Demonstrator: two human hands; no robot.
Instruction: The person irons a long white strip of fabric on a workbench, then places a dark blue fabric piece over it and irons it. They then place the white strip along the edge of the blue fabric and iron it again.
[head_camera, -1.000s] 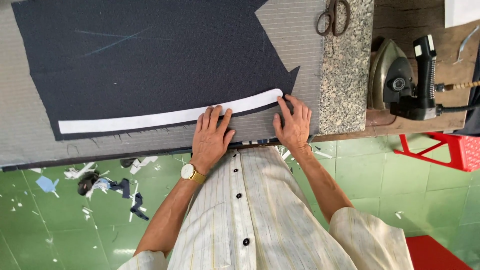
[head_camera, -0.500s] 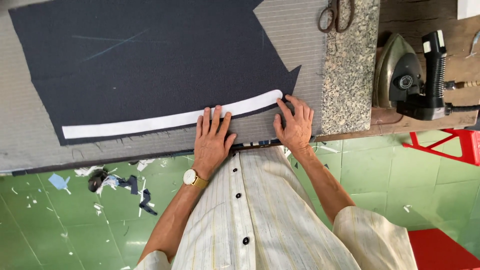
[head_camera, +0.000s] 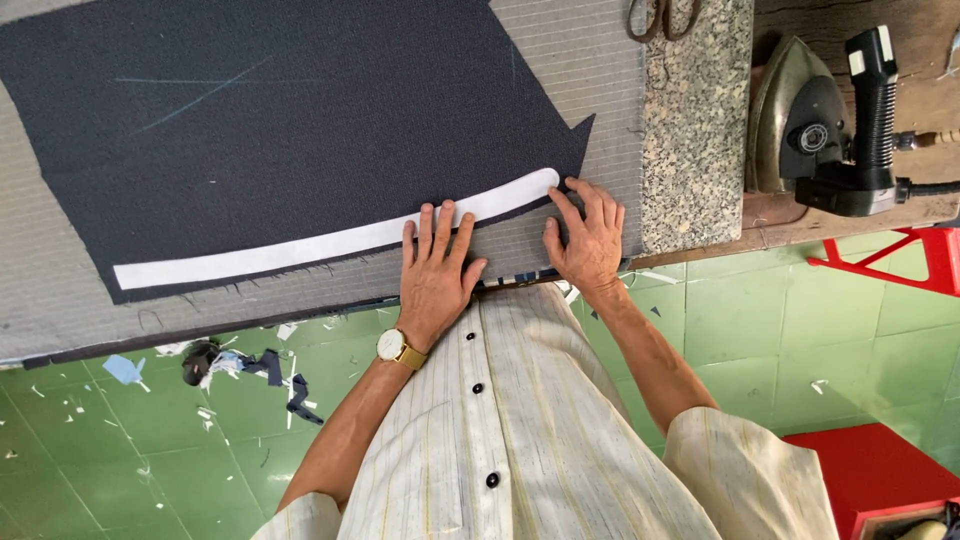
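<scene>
Here, your left hand (head_camera: 437, 270) lies flat with fingers spread, fingertips on the white strip (head_camera: 330, 243) about two-thirds along toward its right end. Your right hand (head_camera: 587, 240) is also open and flat, gripping nothing, its fingertips just touching the strip's rounded end near the point of the dark cloth (head_camera: 290, 130). Nothing is pinched; both palms press down onto the grey pad (head_camera: 590, 60).

To do this well, I'd judge you should keep the strip following the cloth's frayed lower edge, smoothing outward from the left hand so no bubble forms. The strip's long left part lies well beyond either hand, unheld. The iron (head_camera: 810, 130) stands apart to the right, past the stone slab (head_camera: 695, 120).
</scene>
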